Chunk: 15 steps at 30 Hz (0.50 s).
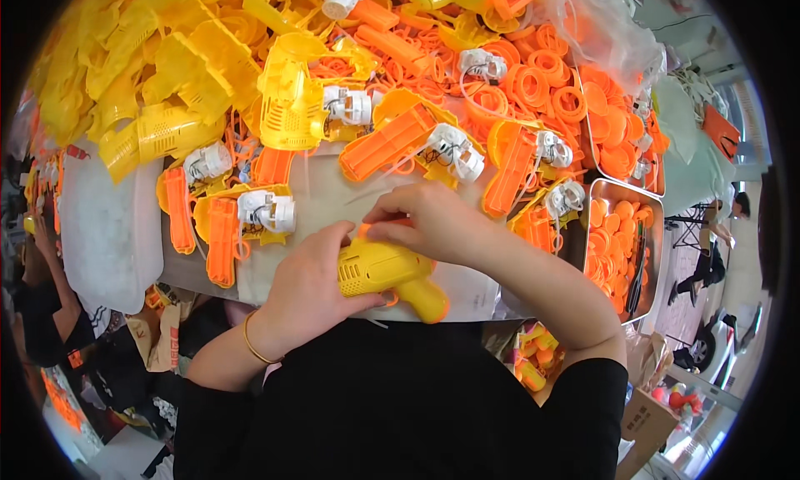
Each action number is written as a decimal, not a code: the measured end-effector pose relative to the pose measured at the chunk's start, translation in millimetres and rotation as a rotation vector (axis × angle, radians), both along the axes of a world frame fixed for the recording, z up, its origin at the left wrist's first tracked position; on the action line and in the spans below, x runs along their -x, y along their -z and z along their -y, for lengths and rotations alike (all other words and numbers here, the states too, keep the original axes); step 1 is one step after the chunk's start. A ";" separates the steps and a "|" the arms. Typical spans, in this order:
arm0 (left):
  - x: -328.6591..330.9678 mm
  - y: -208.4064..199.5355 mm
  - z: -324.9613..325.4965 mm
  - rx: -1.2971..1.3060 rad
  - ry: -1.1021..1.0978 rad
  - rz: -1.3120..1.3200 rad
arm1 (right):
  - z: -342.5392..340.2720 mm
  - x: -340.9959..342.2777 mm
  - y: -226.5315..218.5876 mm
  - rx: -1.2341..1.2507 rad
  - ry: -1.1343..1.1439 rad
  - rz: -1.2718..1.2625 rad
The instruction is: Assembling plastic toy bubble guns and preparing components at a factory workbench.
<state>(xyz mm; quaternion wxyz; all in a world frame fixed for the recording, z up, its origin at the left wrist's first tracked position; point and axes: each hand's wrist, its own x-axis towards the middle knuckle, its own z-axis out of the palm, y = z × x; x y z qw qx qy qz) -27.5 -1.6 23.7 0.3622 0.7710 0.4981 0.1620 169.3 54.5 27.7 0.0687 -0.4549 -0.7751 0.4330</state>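
Close to the table's near edge lies a yellow gun-shaped toy shell [383,267] with slotted vents and a stubby handle pointing toward me. My left hand [304,272] is closed around its vented left end, thumb on top. My right hand [421,217] bends over the top of the shell, its fingers pinched at a small orange part [364,231] that is mostly hidden. Beyond my hands rest half-built yellow shells, each with an orange box-shaped piece [392,142] and a white motor unit [454,151] with wires.
Yellow shell halves [187,67] are heaped at the far left. Orange rings [533,84] pile up at the far right, beside a metal tray [657,255] of orange discs. A whitish plastic bin [112,230] stands left. Another person's arm [52,263] shows at the left edge.
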 end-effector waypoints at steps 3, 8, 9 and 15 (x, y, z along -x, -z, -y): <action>2.3 0.9 -4.6 0.012 0.074 0.019 | -3.2 3.7 17.3 0.159 -0.017 0.066; 8.0 12.3 -10.5 -0.224 0.136 0.040 | 25.3 -9.4 23.8 -0.112 -0.044 -0.255; 9.9 13.6 -12.0 -0.248 0.167 0.035 | 30.0 -12.0 17.1 -0.058 -0.047 -0.213; 12.6 11.5 -18.8 -0.142 0.255 -0.015 | 34.1 -15.0 3.0 -0.057 -0.104 -0.031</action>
